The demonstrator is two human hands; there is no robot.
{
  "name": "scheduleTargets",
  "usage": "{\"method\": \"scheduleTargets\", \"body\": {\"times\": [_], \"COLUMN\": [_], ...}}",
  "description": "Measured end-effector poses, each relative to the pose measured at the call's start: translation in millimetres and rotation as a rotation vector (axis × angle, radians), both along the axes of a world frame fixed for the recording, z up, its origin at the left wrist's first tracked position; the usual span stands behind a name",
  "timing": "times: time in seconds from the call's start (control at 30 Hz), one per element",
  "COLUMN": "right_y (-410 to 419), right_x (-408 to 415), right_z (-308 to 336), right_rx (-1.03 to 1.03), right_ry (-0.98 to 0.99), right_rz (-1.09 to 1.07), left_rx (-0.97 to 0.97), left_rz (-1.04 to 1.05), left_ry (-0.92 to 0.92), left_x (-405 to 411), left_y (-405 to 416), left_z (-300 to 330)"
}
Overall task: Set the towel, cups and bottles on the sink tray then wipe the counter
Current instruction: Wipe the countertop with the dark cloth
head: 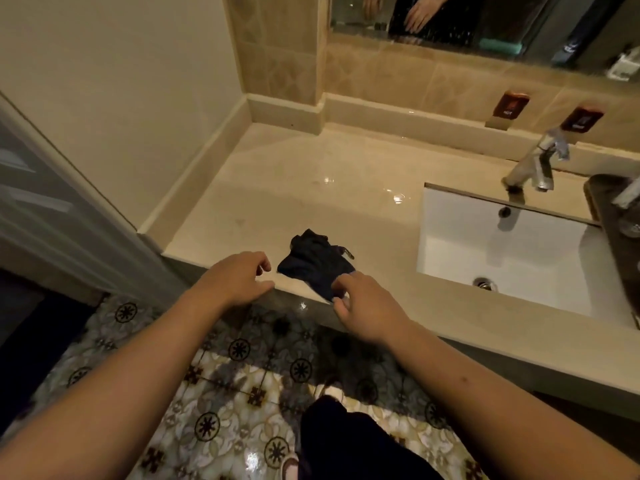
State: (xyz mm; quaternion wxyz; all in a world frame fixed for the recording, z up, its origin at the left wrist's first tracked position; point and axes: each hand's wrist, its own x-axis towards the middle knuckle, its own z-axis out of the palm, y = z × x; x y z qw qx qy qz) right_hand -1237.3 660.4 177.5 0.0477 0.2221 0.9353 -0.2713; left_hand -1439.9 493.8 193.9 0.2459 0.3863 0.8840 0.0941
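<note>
A crumpled dark blue cloth (pixel 317 263) lies on the beige counter (pixel 311 188) close to its front edge. My right hand (pixel 367 308) pinches the cloth's near corner between thumb and fingers. My left hand (pixel 239 277) rests at the counter's front edge just left of the cloth, fingers curled and apart, holding nothing. At the far right a dark tray (pixel 604 199) sits beside the sink, with glassware (pixel 630 216) on it cut off by the frame. No towel or bottles can be made out there.
A white sink (pixel 502 251) is set into the counter on the right, with a chrome tap (pixel 535 164) behind it. Wet patches shine on the counter top. A mirror (pixel 485 22) hangs above the tiled backsplash. A wall and door frame close off the left.
</note>
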Motion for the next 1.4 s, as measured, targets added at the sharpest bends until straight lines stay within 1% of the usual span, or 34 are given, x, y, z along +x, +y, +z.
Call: {"method": "scheduleTargets", "body": {"times": [0.1, 0.27, 0.37, 0.43, 0.57, 0.67, 0.77, 0.97, 1.17, 1.27, 1.4], "right_y": [8, 18, 20, 19, 19, 19, 17, 22, 34, 49, 78], "right_x": [-38, -100, -119, -124, -122, -117, -113, -102, -81, -77, -92], "right_z": [-26, -62, -77, -86, -98, -109, -114, -109, -107, -104, -101], "right_rx": [0.003, 0.092, 0.132, 0.138, 0.14, 0.148, 0.157, 0.214, 0.258, 0.272, 0.25], "right_ry": [0.074, 0.115, 0.106, 0.059, 0.142, 0.171, 0.118, 0.006, -0.115, -0.129, -0.153], "right_rz": [0.032, 0.188, 0.276, 0.283, 0.158, 0.05, -0.05, -0.181, -0.375, -0.505, -0.698], "left_rx": [-0.032, -0.155, -0.224, -0.26, -0.277, -0.334, -0.373, -0.3, -0.211, -0.157, -0.15], "left_rz": [0.026, -0.006, -0.032, -0.052, -0.088, -0.184, -0.27, -0.363, -0.337, -0.38, -0.335], "left_ry": [-0.016, 0.079, 0.082, 0.089, 0.109, 0.16, 0.193, 0.192, 0.217, 0.217, 0.198], "left_x": [-15, -46, -66, -77, -90, -101, -115, -152, -187, -194, -214], "left_y": [14, 26, 33, 42, 64, 85, 107, 139, 149, 142, 129], "left_z": [-12, -30, -39, -45, -64, -79, -90, -108, -118, -120, -122]}}
